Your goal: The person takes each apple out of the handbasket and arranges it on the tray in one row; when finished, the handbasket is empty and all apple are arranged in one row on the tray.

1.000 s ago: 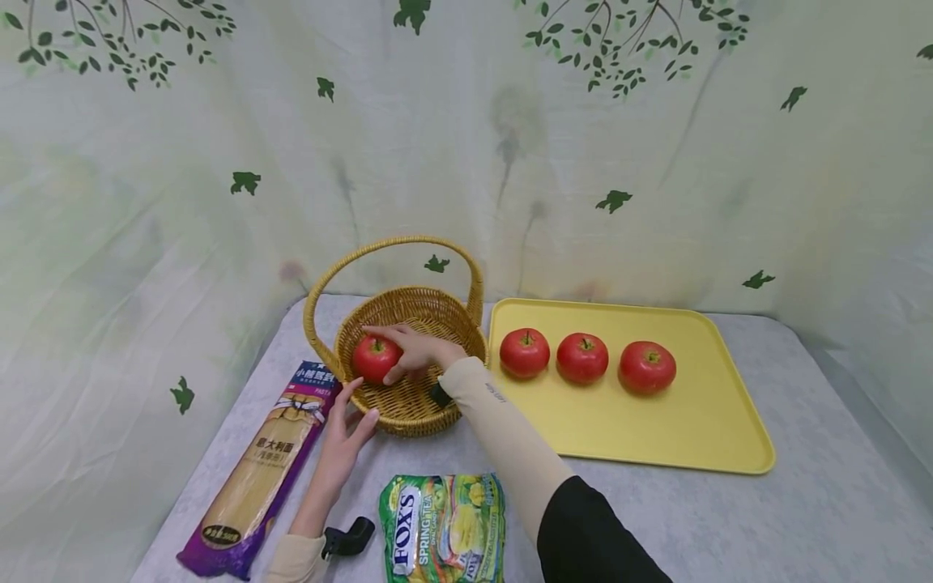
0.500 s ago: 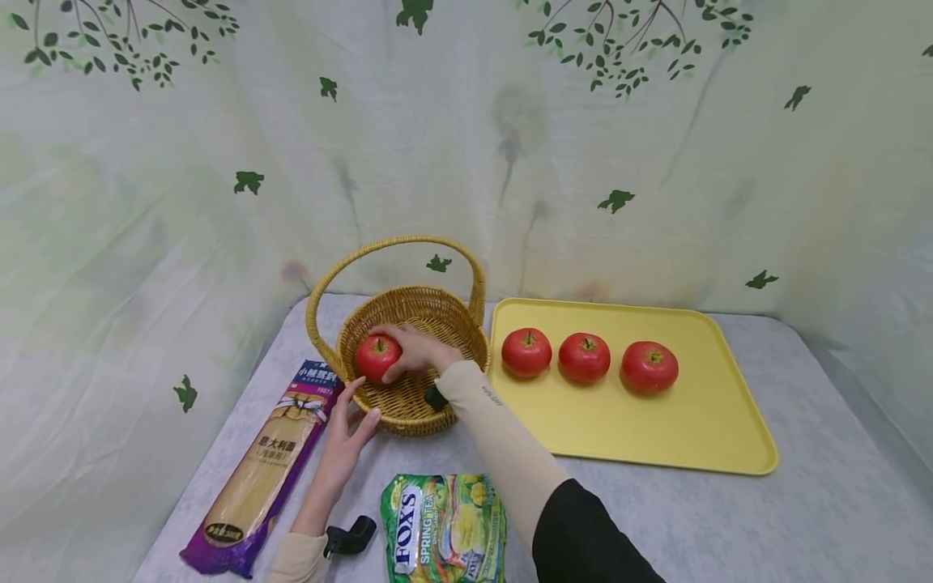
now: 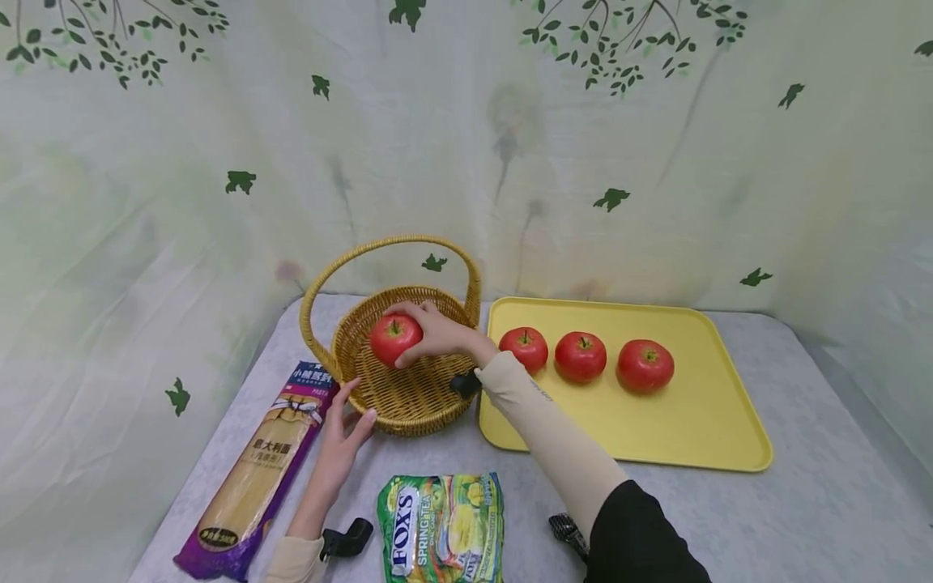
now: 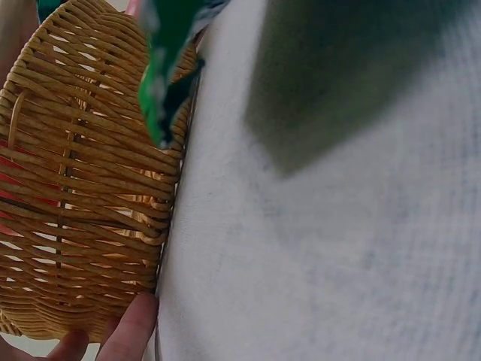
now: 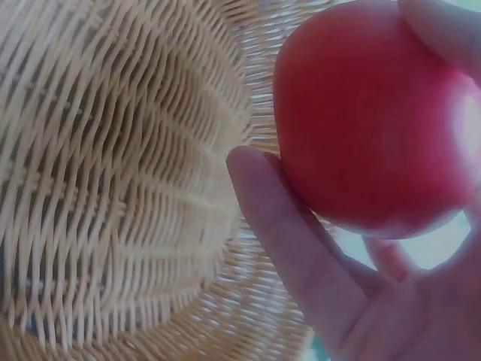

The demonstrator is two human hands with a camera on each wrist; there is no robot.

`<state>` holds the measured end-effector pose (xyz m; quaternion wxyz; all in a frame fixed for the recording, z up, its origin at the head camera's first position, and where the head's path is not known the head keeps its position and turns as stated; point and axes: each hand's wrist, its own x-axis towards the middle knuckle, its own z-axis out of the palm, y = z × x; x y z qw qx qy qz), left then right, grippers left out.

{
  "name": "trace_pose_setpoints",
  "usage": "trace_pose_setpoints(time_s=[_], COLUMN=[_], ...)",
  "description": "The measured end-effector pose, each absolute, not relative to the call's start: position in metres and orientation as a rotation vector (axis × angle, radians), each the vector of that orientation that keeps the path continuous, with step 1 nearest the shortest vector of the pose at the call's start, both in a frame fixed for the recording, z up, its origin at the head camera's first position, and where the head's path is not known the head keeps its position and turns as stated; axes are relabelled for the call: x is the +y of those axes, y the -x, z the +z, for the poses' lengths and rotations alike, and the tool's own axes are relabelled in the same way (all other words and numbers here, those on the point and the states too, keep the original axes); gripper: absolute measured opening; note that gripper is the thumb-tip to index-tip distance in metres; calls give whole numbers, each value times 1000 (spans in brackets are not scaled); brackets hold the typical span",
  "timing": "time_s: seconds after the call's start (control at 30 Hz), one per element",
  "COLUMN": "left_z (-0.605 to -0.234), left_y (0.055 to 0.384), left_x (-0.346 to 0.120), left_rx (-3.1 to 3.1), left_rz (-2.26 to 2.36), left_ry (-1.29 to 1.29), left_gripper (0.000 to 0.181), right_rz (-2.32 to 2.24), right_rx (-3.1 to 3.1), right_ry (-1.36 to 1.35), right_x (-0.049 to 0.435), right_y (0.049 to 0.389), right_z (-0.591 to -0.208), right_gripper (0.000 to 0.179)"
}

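Observation:
My right hand point(image 3: 440, 332) grips a red apple point(image 3: 394, 338) by its sides, above the inside of the wicker basket point(image 3: 408, 417). In the right wrist view the fingers point(image 5: 293, 241) curve round the apple point(image 5: 368, 113), with woven basket wall point(image 5: 113, 165) behind it. My left hand point(image 3: 341, 441) rests on the basket's near left side, finger and thumb spread along the outside. The left wrist view has its fingertips point(image 4: 131, 331) against the wicker point(image 4: 90, 150), low near the table. The basket's arched handle point(image 3: 408, 240) stands upright.
Right of the basket, a yellow tray point(image 3: 692, 429) bears three red apples point(image 3: 581, 357). A long purple pasta packet point(image 3: 258, 470) lies left of my left forearm. A green FOX'S candy bag point(image 3: 440, 526) lies in front. A small dark patterned object point(image 3: 568, 534) shows beside my right sleeve.
My right hand has lifted the apple from low in the basket, up and to the right. The left hand stays at the basket's side.

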<state>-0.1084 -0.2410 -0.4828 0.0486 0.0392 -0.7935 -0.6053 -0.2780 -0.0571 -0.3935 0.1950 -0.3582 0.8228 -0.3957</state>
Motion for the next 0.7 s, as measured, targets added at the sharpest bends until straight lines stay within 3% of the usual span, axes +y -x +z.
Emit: trace_pose_setpoints(time_s=[0.3, 0.7], left_z=[-484, -482], left_y=[108, 106], left_x=[-241, -238], left_rx=[-2395, -2384], left_rz=[-1849, -1835], left_ry=[-108, -53], left_gripper=[61, 61], right_rz=[-1179, -1279], right_rx=[2232, 2334], right_ry=[1208, 1059], right_x=[-12, 80], right_y=[268, 250], right_z=[-383, -377], right_gripper=[78, 77])
